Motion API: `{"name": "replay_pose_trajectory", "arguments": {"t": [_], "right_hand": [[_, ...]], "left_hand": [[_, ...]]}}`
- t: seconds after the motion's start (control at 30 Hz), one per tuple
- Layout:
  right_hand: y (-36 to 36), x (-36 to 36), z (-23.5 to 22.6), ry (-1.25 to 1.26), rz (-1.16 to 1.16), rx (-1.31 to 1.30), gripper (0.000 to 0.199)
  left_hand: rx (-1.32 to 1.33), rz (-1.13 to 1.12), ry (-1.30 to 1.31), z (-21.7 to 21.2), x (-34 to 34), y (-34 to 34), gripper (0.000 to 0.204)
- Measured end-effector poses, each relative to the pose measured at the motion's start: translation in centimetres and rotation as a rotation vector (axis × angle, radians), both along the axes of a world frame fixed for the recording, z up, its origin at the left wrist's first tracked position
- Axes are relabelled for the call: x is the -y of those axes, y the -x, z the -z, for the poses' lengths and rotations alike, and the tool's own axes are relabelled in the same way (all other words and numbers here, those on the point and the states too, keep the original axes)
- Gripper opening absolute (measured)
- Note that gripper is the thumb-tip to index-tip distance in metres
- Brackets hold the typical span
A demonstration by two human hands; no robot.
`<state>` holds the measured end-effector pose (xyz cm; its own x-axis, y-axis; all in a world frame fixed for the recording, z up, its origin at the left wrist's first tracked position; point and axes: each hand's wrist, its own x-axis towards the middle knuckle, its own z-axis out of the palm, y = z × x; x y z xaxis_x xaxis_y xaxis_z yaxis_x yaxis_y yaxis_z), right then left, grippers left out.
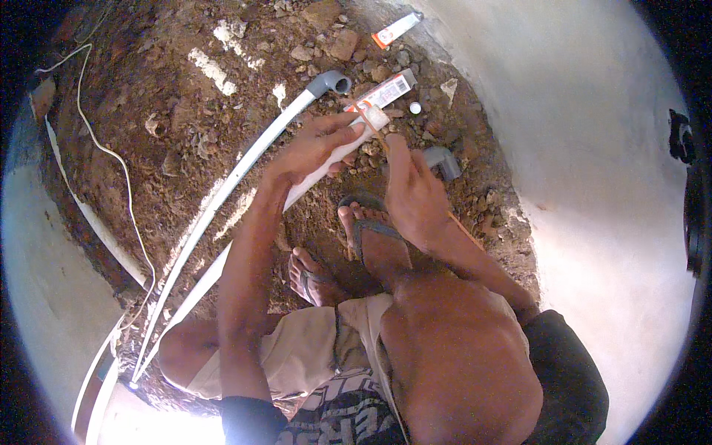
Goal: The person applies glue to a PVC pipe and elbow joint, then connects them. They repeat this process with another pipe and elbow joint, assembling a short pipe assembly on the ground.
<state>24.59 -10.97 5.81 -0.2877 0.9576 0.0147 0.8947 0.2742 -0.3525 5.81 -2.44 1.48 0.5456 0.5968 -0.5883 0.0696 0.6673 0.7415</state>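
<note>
My left hand [326, 144] is closed around a long white plastic pipe [315, 176] close to its far end. Beside that end is my right hand [414, 185], its fingers closed on a thin orange-brown stick [469, 233]. One end of the stick lies against the pipe's end, and the other sticks out behind my wrist. Just beyond the pipe, a white and orange box [391, 90] lies on the ground. A small white cap [415, 108] is near it. Partly behind my right hand sits a loose grey elbow fitting [443, 162].
Another white pipe [230, 182] with a grey elbow [328, 84] on its end lies to the left. A white and orange tube [397, 30] rests by the right wall [593, 148]. A white cable [122, 163] crosses the rough, stony soil. My sandalled feet [371, 230] are below my hands.
</note>
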Motion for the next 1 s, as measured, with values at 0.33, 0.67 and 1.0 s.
{"name": "replay_pose_trajectory", "arguments": {"t": [0.33,0.67,1.0], "right_hand": [[-2.0,-1.3,-0.9,0.018,0.18,-0.081,0.048],[0.7,-0.8,-0.2,0.053,0.026,0.058,0.046],[0.3,-0.7,1.1,-0.112,-0.038,0.096,0.051]], "left_hand": [[-0.061,0.047,-0.106,0.1,-0.1,-0.3,0.046],[-0.092,0.062,-0.182,-0.2,-0.4,0.3,0.043],[-0.101,0.106,-0.182,1.1,-0.8,0.2,0.039]]}}
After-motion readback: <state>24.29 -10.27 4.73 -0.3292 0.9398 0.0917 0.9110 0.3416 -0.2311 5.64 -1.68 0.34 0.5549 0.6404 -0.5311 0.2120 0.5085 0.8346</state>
